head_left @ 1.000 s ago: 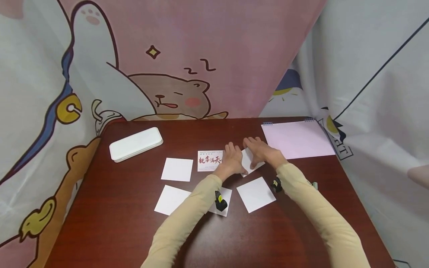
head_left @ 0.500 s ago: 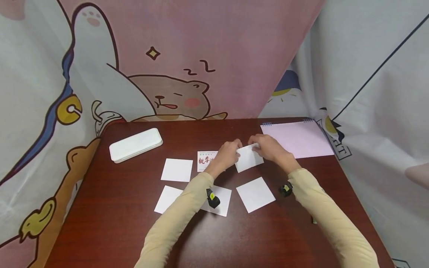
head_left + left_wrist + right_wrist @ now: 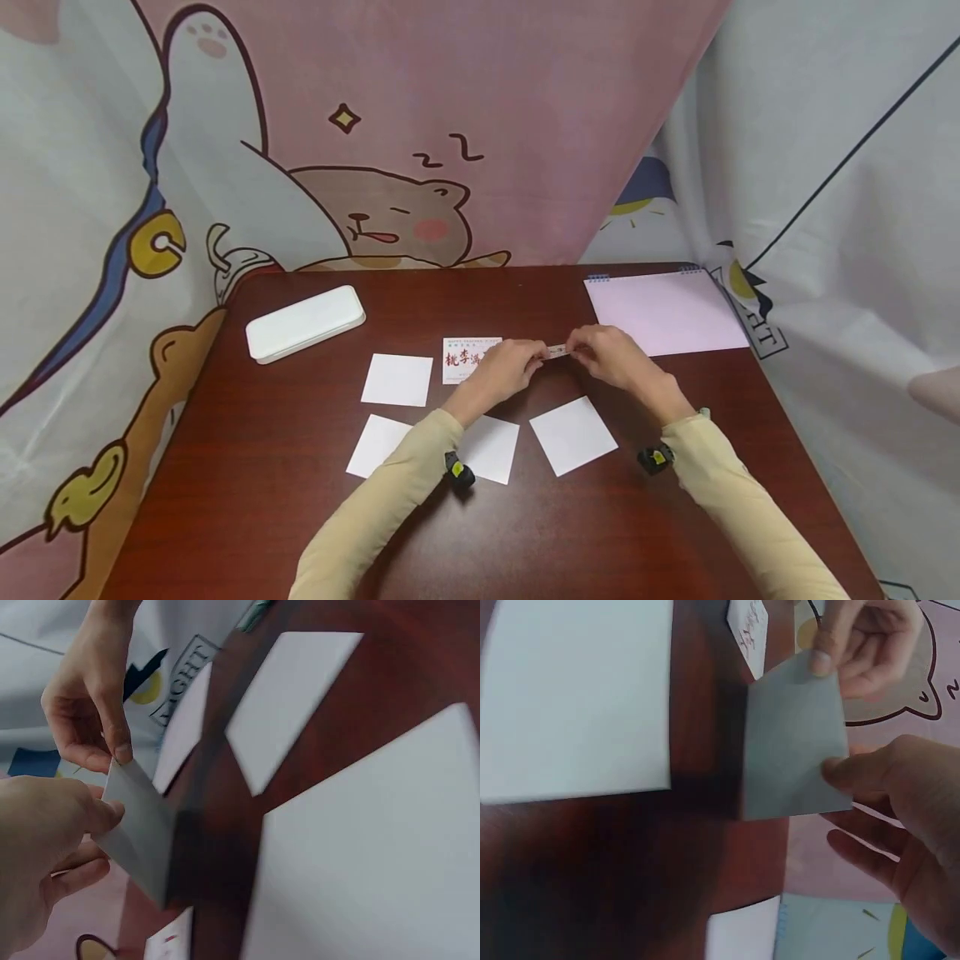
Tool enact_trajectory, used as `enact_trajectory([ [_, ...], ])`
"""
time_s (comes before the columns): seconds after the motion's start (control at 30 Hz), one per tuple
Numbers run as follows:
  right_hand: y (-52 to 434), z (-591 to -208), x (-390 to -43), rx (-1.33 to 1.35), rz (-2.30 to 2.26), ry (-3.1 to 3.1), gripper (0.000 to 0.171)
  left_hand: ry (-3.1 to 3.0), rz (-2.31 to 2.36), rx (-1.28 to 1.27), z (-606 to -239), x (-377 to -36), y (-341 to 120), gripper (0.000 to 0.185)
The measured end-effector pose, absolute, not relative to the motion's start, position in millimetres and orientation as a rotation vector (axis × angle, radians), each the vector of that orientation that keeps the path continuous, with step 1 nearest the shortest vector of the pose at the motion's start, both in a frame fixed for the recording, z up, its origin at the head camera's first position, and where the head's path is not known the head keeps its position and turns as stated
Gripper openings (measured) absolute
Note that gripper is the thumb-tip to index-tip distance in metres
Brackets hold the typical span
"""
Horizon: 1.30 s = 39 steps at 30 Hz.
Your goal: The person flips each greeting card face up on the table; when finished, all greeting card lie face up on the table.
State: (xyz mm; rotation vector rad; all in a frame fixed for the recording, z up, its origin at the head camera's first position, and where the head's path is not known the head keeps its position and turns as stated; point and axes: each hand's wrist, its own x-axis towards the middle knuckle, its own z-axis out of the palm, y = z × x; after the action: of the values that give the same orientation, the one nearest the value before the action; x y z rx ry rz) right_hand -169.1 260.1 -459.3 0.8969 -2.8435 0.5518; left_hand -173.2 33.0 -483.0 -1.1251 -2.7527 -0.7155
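A small card (image 3: 557,351) is raised on edge between my two hands, blank on the side facing the wrist cameras. My left hand (image 3: 506,369) pinches one end between thumb and fingers; my right hand (image 3: 617,358) pinches the other end. In the right wrist view, both thumbs press the pale face of the card (image 3: 791,746) near its upper edge. Left of it on the table lies a card with red writing (image 3: 460,359), partly covered by my left hand. A blank white card (image 3: 573,436) lies in front of the hands.
More white cards lie at the left, one behind (image 3: 397,380), another nearer (image 3: 375,443), and a third (image 3: 491,450) beside my left forearm. A white case (image 3: 305,324) sits at the back left of the table (image 3: 247,500). A pink spiral-bound pad (image 3: 667,312) is at the back right.
The card at the right of the back row has come up off the table and tilted onto its edge. My hands have shifted to pinch its two ends.
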Motion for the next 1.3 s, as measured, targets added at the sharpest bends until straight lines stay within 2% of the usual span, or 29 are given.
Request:
enact_trajectory([
  [0.27, 260.1, -484.5, -155.2, 0.872, 0.570, -2.924, 0.017, -2.747, -0.597, -1.182, -502.3, -156.9, 30.4, 0.014],
  [0.63, 255.2, -511.5, -154.0, 0.872, 0.595, -2.923, 0.028, -2.728, -0.630, -1.179, -521.8, -160.4, 23.8, 0.010],
  [1.3, 253.3, -518.8, -155.2, 0.829, 0.617, -2.943, 0.023, -2.750, -0.708, -1.138, -530.3, -163.8, 18.2, 0.013],
])
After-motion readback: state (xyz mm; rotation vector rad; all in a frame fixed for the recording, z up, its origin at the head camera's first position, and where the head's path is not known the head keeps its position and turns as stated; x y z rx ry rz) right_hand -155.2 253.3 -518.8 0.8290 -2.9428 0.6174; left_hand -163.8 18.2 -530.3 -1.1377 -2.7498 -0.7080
